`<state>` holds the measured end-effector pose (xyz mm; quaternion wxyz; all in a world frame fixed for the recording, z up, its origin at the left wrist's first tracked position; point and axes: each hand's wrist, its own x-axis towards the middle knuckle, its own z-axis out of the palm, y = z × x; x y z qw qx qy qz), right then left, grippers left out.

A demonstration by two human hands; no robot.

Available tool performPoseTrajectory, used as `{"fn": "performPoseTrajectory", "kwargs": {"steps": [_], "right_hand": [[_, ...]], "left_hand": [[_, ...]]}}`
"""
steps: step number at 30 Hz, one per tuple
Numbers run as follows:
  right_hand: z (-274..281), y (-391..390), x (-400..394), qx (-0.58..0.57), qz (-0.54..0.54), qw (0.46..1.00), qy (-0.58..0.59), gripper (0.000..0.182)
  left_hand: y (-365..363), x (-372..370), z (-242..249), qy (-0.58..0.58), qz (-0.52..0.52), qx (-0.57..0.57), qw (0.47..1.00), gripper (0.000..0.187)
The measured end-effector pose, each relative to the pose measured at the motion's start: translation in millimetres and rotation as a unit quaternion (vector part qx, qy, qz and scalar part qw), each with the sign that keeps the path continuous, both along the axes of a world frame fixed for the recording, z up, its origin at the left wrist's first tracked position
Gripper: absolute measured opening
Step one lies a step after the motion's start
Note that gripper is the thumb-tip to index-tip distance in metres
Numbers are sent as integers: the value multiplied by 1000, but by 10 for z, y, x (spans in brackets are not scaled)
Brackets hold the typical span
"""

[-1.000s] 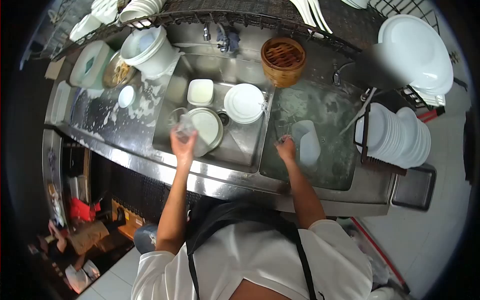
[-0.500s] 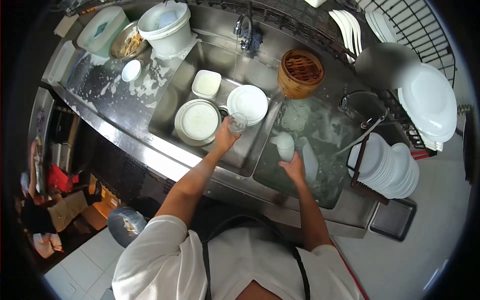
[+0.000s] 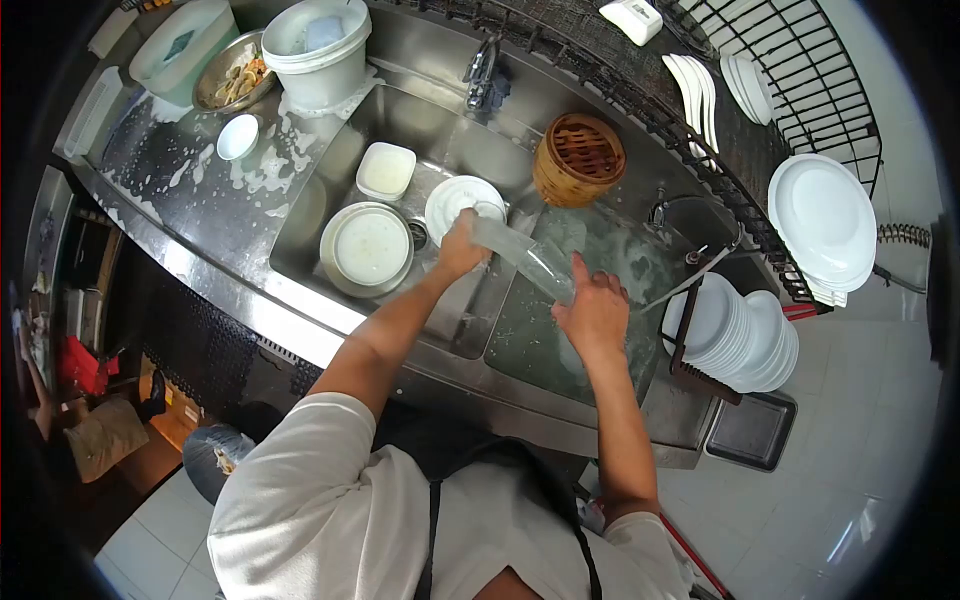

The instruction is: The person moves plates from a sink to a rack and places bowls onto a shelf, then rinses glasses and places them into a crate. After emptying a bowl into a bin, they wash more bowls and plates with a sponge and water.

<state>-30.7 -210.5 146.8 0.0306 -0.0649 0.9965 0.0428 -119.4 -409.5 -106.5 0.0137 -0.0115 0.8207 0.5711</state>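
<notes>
- Broadly, we work over two basins: the left one [image 3: 330, 185] bears plates [image 3: 453, 195] and a round dish [image 3: 370, 247]; the right one [image 3: 530, 350] holds cloudy water.
- At the back, by where they meet, we have a bamboo steamer [image 3: 578, 165].
- Our clear drinkware [image 3: 520, 258] slants across from the left basin over the right. Blur hides whether it is one piece or several. We judge it light, stiff, slippery when wet, perhaps fragile; we would grasp its sides, not its rim.
- Our right hand [image 3: 598, 318] splays at its lower end; we cannot tell whether it grips.
- Our left hand [image 3: 463, 248] closes around its upper end.
</notes>
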Motion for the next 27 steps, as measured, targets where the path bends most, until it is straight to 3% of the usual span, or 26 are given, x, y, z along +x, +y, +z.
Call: {"fn": "performPoseTrajectory", "kwargs": {"steps": [2, 4, 5, 7, 8, 11, 12, 15, 16, 18, 21, 24, 27], "right_hand": [[-65, 32, 83, -58, -31, 998, 2, 82], [-184, 101, 203, -114, -76, 990, -30, 83], [-257, 152, 276, -140, -107, 982, -63, 84], [-486, 273, 424, -192, -170, 959, -118, 86], [-657, 353, 512, -217, -204, 944, -139, 87], [-1253, 630, 735, -260, -242, 919, -173, 89], [-1432, 716, 785, -268, -246, 914, -178, 89], [-1797, 881, 837, -290, -268, 897, -199, 85], [-2003, 956, 854, -311, -267, 893, -185, 83], [-2520, 1152, 866, -352, -260, 885, -158, 78], [-3105, 1413, 868, -389, -316, 850, -160, 75], [-3275, 1515, 889, -327, -324, 885, -67, 61], [-3626, 1818, 968, -359, -362, 852, -120, 62]], "left_hand": [[-47, -248, -469, 199, -14, -164, 966, 87], [-50, -293, -675, 44, 66, -49, 996, 100], [-50, -318, -798, -26, 116, 11, 993, 107], [-37, -409, -990, -61, 254, 125, 957, 105], [-162, -261, -351, -195, 243, 347, 885, 101], [-335, -308, -709, -279, 124, 589, 748, 93], [-318, -289, -703, -268, 65, 593, 757, 107], [117, 44, 546, -296, 145, 427, 842, 115], [302, 47, 317, -257, 93, 444, 853, 123], [695, 234, 683, -247, 24, 366, 897, 119], [1302, 441, 226, -109, -40, 162, 980, 104], [1581, 685, 324, -130, -44, -18, 990, 89], [1775, 878, -299, -126, 15, -42, 991, 82]]}}
